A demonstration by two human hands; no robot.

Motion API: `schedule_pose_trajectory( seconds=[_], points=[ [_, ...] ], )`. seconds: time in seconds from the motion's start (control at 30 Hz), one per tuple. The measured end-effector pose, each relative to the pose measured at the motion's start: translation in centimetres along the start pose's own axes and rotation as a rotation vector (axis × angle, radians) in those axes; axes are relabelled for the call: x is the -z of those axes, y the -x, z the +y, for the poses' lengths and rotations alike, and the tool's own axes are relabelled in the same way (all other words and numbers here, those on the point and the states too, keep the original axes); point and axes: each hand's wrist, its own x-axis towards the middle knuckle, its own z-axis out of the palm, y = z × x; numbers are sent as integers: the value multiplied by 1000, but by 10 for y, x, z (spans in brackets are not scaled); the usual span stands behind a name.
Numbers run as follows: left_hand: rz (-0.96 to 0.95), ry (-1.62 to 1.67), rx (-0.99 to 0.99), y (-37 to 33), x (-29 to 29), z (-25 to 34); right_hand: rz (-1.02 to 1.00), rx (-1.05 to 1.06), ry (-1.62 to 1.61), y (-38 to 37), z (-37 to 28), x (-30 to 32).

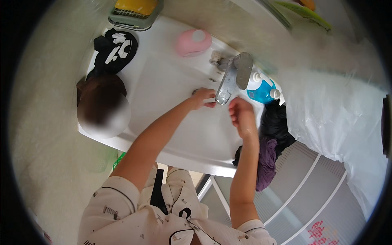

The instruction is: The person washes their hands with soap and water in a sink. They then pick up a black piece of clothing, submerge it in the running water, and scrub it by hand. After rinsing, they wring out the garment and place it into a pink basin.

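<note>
My left hand [203,98] reaches over the white basin [163,85], right under the spout of the metal tap [232,75]. Its fingers pinch a small thin white thing [210,100] that points at the spout. My right hand [241,114] hovers just right of the spout, fingers curled in, with nothing visible in it. About a hand's width separates the two hands. I cannot tell whether water is running.
Another person's head [102,107] leans at the basin's left edge. A pink soap box [193,42] and a blue pump bottle [260,90] flank the tap. Dark cloths [273,134] hang off the right rim. A black-and-white cloth [115,50] lies at the back left, near a green dish [134,12].
</note>
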Motion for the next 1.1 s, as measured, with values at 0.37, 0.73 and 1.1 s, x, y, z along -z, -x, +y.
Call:
schedule_pose_trajectory(
  seconds=[0.37, 0.73, 1.1],
  points=[
    [313, -503, -289, 32, 0, 25, 357, 479, -113, -24, 66, -32],
    [608, -772, -256, 162, 61, 31, 709, 615, 643, -147, 158, -143],
    [592, -804, -266, 216, 58, 29, -31, 774, 1249, -59, 197, -57]
  ],
)
